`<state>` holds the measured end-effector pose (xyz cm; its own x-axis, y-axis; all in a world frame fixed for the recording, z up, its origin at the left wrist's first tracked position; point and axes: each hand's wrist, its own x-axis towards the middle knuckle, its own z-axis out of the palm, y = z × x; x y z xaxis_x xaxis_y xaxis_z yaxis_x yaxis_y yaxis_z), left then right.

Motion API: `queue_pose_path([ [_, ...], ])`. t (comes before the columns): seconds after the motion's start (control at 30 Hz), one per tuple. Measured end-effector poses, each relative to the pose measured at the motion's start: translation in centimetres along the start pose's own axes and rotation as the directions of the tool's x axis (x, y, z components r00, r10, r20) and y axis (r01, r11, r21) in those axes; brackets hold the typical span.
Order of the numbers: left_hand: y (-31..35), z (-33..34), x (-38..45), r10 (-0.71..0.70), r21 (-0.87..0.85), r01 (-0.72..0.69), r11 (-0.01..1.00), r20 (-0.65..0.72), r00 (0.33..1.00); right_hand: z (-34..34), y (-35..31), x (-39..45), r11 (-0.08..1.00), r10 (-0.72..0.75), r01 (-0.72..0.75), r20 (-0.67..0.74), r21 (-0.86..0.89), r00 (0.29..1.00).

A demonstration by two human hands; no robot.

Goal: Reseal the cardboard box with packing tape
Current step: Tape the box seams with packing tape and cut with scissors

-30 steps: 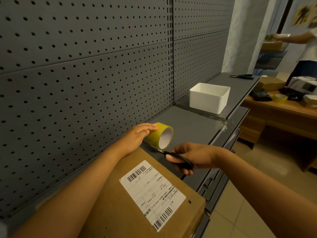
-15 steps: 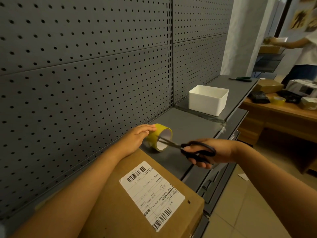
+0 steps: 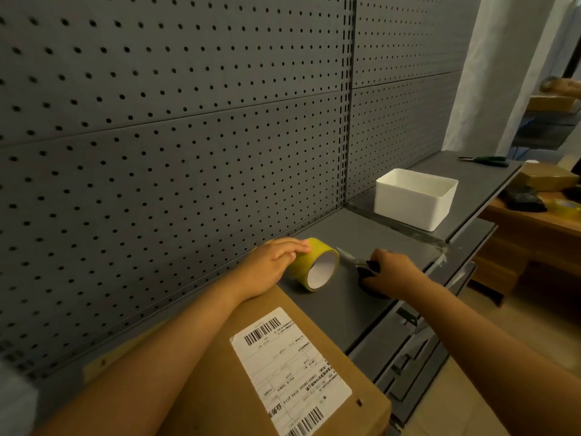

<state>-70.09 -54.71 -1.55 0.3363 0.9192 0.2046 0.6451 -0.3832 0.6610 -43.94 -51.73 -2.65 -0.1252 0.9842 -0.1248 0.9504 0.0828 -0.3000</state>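
The left hand (image 3: pixel 271 266) rests over the yellow packing tape roll (image 3: pixel 314 266), fingers (image 3: pixel 290 247) straight across its top. The roll lies on its rim on the grey shelf (image 3: pixel 390 247), close to the pegboard (image 3: pixel 176 127) at the shelf's back edge. Just beside it, the right hand (image 3: pixel 393 273) grips the black-handled scissors (image 3: pixel 361 266), blades pointing at the roll. The cardboard box (image 3: pixel 220 372), shipping label (image 3: pixel 290 372) on top, sits at the near end under the left forearm. A white bin (image 3: pixel 415 198) and green-handled scissors (image 3: pixel 485 160) sit farther along.
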Motion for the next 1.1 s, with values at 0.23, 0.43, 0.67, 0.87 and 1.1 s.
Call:
queue_pose_path([
  [0.23,0.6,-0.2,-0.4,-0.011,0.111,0.014,0.994,-0.029,1.0,-0.7,1.1,2.9,0.977,-0.017,0.042,0.119,-0.209,0.993],
  [0.43,1.2,-0.5,-0.7,-0.041,0.274,0.05,0.96,-0.037,0.998,-1.5,-1.7,3.9,0.92,-0.373,0.385,-0.13,0.078,0.919],
  [0.67,3.5,-0.8,-2.1,-0.048,0.473,0.126,0.872,-0.173,0.984,-2.0,-7.2,3.9,0.776,-0.612,0.576,0.091,0.257,0.785],
  [0.87,4.7,-1.4,-6.2,-0.041,0.641,0.324,0.696,-0.415,0.909,-2.7,-7.1,4.7,0.774,-0.602,0.527,0.151,0.352,0.784],
  [1.1,6.1,-0.6,-9.0,-0.198,0.65,0.433,0.624,-0.404,0.893,-2.8,-6.6,5.1,0.75,-0.604,0.498,0.145,0.435,0.783],
])
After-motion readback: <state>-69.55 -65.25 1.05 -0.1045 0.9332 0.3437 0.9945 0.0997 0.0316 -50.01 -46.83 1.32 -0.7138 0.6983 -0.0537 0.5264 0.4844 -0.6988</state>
